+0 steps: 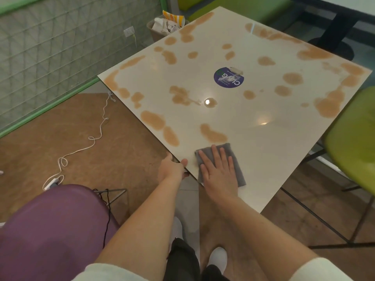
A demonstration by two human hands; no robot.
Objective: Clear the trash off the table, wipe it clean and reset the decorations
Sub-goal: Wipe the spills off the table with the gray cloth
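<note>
A grey cloth (221,163) lies flat at the near corner of the white surface (263,151), pinned under the right hand (218,172), whose fingers are spread straight on top of it. The left hand (172,168) curls round the surface's edge just beside it, bracing. Soft, light and limp, the cloth looks best driven by a flat palm at its middle, or it may bunch. Tan stains (152,119) dot the glossy top around a blue round sticker (228,78); a full bin (162,28) stands beyond the far edge.
</note>
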